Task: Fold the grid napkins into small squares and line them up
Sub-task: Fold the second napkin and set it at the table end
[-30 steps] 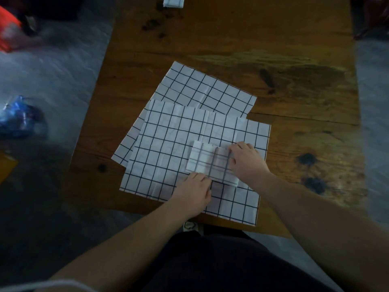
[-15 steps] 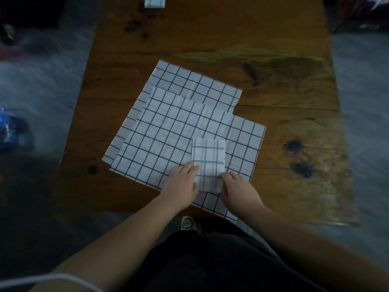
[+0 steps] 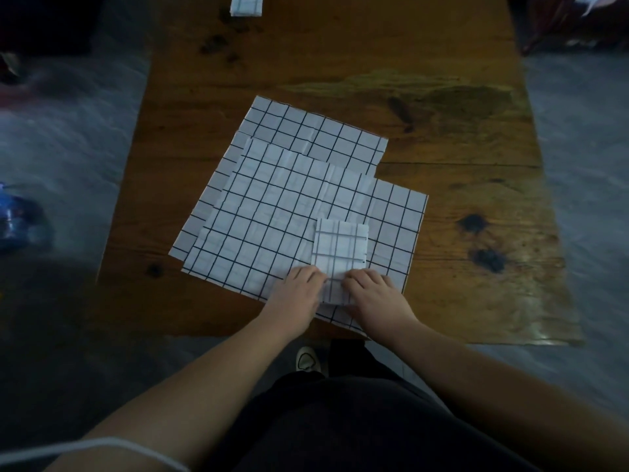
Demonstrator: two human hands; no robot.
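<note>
both hands, left [image 3: 299,291] and right [image 3: 374,294], rest fingers-down on the near end of the folded white grid-paper napkin strip [image 3: 340,253], which lies atop the flat unfolded grid napkins [image 3: 272,212] on the worn brown wooden surface [image 3: 442,148]. my guess is the sheets underneath could slide during the next fold, leaving a crooked square. no readable writing anywhere.

Wooden table [image 3: 442,148]; blue object [image 3: 17,219] on grey floor [image 3: 68,137]; shoe [image 3: 308,358]

- No text, label, brand, number or sign can be read anywhere.
- The napkins [image 3: 289,212] carry only plain black grid lines, no writing.
</note>
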